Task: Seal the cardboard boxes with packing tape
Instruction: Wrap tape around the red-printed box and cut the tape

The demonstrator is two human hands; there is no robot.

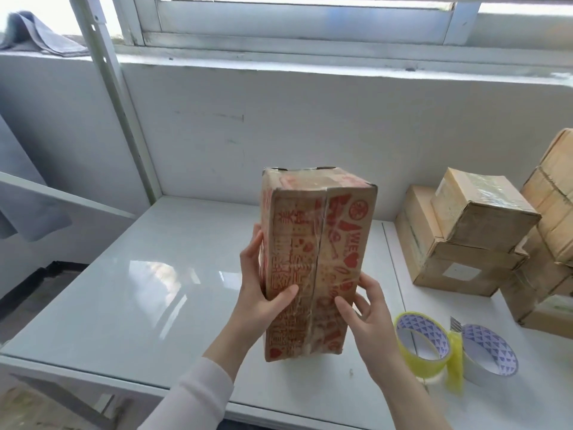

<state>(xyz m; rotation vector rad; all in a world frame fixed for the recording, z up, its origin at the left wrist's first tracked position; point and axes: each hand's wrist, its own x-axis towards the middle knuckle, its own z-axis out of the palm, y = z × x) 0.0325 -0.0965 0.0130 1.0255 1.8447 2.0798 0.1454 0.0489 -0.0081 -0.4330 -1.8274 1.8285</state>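
Red-printed cardboard box (pixel 319 259) stood on end on white table (pixel 155 290), taped seam facing camera. Left hand (pixel 263 293) gripped its left edge, right hand (pixel 369 308) its right. Two tape rolls (pixel 421 349) lay just right.

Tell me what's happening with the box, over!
Holding printed box with left hand and right hand, stood on end. Seam under clear tape. Two tape rolls by right hand, nothing blocking.

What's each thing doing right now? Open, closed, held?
printed box: upright, clear tape over its front seam, held by both hands.
left hand: grips the box's left side.
right hand: holds the box's right side.
yellow tape roll: on the table, untouched.
white tape roll: on the table, untouched.
brown boxes: taped shut, piled up.
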